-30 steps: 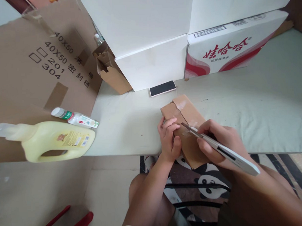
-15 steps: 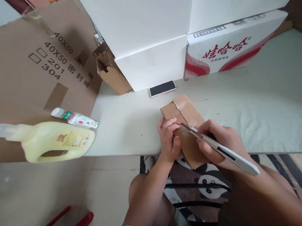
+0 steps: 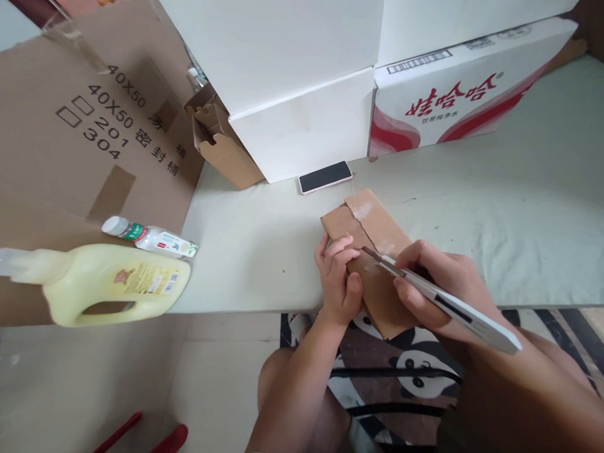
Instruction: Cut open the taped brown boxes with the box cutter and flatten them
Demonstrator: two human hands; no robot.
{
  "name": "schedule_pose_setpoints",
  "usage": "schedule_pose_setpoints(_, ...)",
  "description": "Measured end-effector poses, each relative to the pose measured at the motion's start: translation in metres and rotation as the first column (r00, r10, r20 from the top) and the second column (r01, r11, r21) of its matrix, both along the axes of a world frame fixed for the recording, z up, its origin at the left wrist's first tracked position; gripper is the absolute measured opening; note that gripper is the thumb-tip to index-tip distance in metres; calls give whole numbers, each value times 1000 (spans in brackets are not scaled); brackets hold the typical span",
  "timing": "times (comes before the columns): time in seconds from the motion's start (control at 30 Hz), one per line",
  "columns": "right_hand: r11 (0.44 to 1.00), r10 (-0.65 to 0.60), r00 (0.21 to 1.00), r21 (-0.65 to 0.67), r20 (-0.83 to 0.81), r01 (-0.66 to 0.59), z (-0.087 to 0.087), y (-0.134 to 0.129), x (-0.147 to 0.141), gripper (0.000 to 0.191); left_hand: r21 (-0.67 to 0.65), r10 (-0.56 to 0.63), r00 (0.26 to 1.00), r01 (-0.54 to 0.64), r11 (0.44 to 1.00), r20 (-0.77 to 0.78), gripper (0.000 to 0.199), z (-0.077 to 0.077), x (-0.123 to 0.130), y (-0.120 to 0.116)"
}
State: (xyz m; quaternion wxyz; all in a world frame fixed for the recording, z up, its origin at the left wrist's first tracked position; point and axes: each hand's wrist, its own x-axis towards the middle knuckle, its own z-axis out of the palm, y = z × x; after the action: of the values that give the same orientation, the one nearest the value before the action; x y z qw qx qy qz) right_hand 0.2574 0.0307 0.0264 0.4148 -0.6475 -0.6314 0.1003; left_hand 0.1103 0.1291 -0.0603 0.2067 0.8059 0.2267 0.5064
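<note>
Brown cardboard, white-handled knife

From my remote seat I have the right hand (image 3: pixel 445 287) closed around the knife (image 3: pixel 460 310), thumb and fingers pinching near its front. Blade points up-left over the face of the small box (image 3: pixel 382 226), close to the seam; contact too fine to tell. Left hand (image 3: pixel 340 281) clamps the box at its left side, fingertips bent onto that face near the blade. Box sits tilted at the near edge of the table (image 3: pixel 248 255), its lower corner jutting past.

Farther out: phone (image 3: pixel 325 177) lying beyond the box, just before the white panels (image 3: pixel 312 129). Red-and-white carton (image 3: pixel 442 113) stands to their right; an open brown carton (image 3: pixel 231 156) to their left. Well left, a labelled bottle (image 3: pixel 157 239) lies beside a yellow jug (image 3: pixel 114 278), the large carton (image 3: pixel 34 165) behind. Below: panda-print mat (image 3: pixel 416 372); red handles (image 3: pixel 159 450), lower left.
</note>
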Motion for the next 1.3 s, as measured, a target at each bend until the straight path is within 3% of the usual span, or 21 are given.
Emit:
schedule_pose_setpoints(0.27, 1000, 0, 1000, -3, 8, 0, 0, 0, 0, 5, 26, 37, 998, -35, 999, -44, 34, 0, -1, -1)
schedule_pose_setpoints(1.3, 999, 7, 998, 33, 61, -9, -2, -1, 0, 3, -5, 0, 1000, 0, 1000, -3, 33, -1, 0, 0)
